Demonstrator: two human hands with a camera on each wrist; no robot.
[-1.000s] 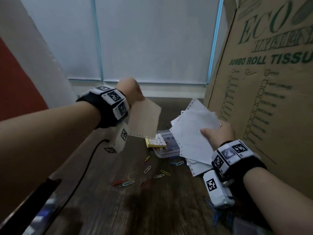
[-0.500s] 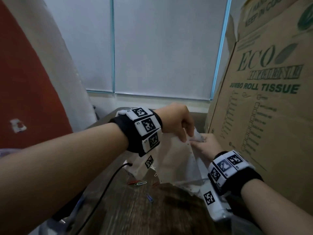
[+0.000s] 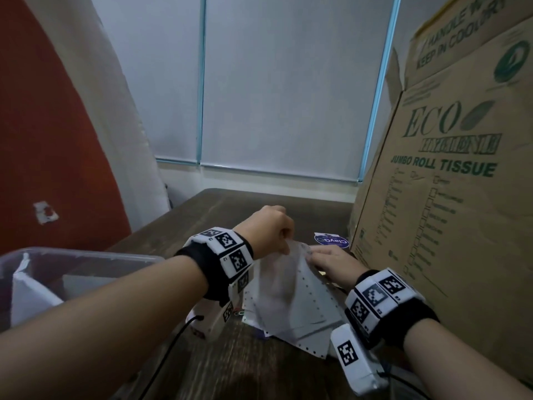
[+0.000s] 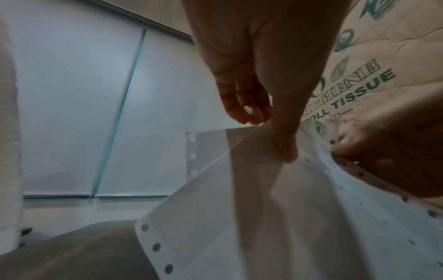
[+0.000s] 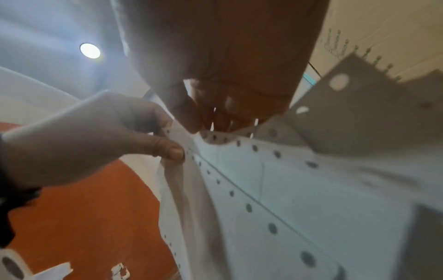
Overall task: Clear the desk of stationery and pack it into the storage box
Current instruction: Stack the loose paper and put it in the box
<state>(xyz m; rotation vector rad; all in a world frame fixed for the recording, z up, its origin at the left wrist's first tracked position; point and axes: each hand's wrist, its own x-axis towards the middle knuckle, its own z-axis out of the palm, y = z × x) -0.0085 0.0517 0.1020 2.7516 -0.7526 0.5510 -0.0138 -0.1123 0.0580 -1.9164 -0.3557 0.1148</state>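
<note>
A bundle of white paper sheets [image 3: 288,298] with punched edge holes hangs tilted over the dark wooden desk [image 3: 219,203]. My left hand [image 3: 271,229] pinches its top edge between thumb and fingers. My right hand [image 3: 331,261] pinches the same top edge just to the right, the two hands almost touching. In the left wrist view the thumb of the left hand [image 4: 271,123] presses on the sheets [image 4: 239,208]. In the right wrist view the right hand [image 5: 215,106] nips the holed margin of the sheets [image 5: 287,189] beside the left hand [image 5: 107,136]. The clear plastic storage box [image 3: 86,255] stands at the lower left.
A tall cardboard carton [image 3: 447,197] walls off the desk's right side. A small purple-and-white packet [image 3: 331,240] lies by its foot, beyond my hands. A black cable [image 3: 161,356] runs across the near desk. White blinds and a curtain are behind.
My left hand brought its single sheet across to the stack in my right hand. Both hands now hold the sheets together, lifted off the desk. The storage box has come into view.
</note>
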